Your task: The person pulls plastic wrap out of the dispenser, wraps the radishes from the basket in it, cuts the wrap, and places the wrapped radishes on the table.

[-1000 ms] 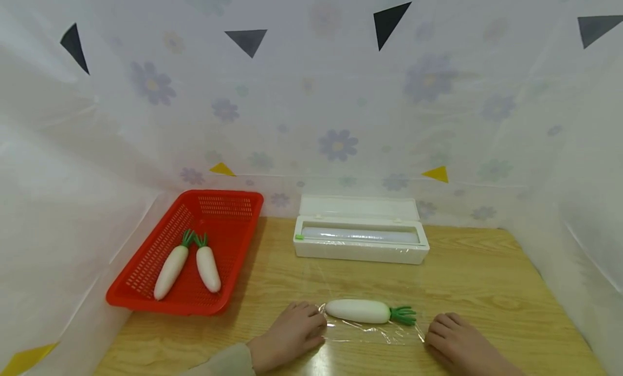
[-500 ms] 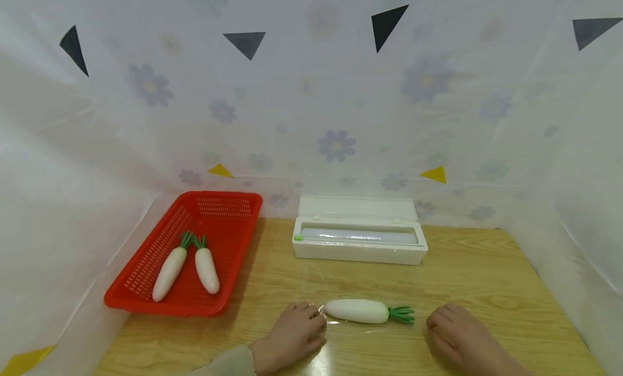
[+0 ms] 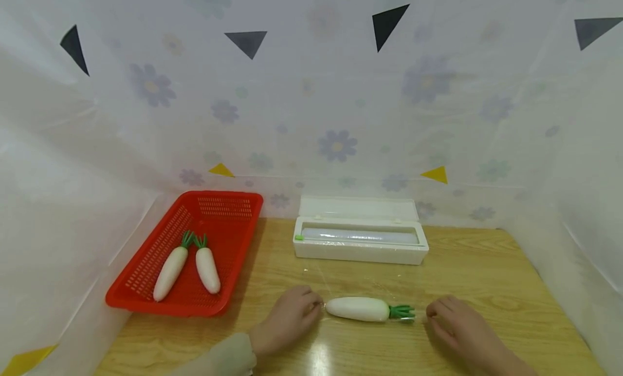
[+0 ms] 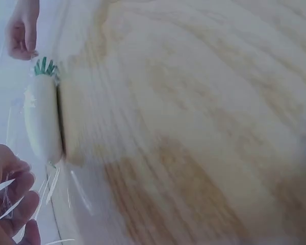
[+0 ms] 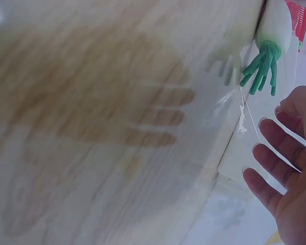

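Observation:
A white radish with green leaf stalks lies sideways near the table's front, its tip to the left. Clear cling film runs from the dispenser to the radish, with glints and creases beside both its ends. At the radish's tip, my left hand pinches the film, and shiny creases stretch from its fingers in the left wrist view. Just beyond the leaves, my right hand pinches the film's other side. A taut strand of film leads from its fingers toward the leaves in the right wrist view.
Behind the radish stands a white cling film dispenser, lid raised, with a roll inside and a green slider. A red basket at left holds two more radishes. Flowered plastic sheeting surrounds the wooden table.
The film's front edge has risen from the table in front of the radish and come back toward it. My left hand has shifted slightly away from me; the right hand has turned and lifted a little.

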`<move>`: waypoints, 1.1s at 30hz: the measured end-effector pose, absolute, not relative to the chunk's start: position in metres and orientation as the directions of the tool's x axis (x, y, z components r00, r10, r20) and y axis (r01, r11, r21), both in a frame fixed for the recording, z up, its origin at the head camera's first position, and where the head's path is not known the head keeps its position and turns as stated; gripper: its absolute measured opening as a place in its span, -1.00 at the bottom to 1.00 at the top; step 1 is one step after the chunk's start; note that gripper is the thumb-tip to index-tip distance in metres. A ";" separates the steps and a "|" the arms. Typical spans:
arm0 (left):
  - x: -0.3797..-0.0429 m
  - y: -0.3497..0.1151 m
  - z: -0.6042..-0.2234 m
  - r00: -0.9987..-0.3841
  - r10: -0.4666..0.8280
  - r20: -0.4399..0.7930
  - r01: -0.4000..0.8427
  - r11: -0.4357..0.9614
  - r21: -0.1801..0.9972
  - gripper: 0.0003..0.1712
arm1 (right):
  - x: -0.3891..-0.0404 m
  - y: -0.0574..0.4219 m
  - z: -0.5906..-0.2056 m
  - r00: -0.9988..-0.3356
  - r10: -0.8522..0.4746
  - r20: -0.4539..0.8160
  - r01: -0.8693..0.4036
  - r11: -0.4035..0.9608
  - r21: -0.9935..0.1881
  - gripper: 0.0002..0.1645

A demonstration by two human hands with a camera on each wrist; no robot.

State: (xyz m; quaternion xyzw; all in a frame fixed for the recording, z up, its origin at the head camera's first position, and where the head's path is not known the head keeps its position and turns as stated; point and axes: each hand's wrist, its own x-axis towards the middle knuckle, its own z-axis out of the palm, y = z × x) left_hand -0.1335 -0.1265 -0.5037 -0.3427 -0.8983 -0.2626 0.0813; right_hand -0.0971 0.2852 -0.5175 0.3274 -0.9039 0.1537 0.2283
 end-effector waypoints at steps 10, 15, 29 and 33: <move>-0.146 -0.129 -0.508 -0.862 0.464 0.204 0.477 0.606 0.637 -0.90 | -0.105 0.282 -0.517 -0.718 -0.485 0.498 -0.633 0.754 -0.178 -0.66; -0.150 -0.129 -0.513 -0.874 0.445 0.197 0.459 0.617 0.640 -0.88 | -0.108 0.280 -0.518 -0.720 -0.473 0.508 -0.618 0.770 -0.159 -0.56; -0.155 -0.127 -0.510 -0.890 0.390 0.237 0.447 0.642 0.622 -0.89 | -0.119 0.277 -0.513 -0.714 -0.446 0.539 -0.600 0.788 -0.142 -0.58; -0.158 -0.128 -0.510 -0.899 0.375 0.224 0.427 0.642 0.636 -0.90 | -0.122 0.274 -0.510 -0.729 -0.433 0.530 -0.581 0.801 -0.145 -0.63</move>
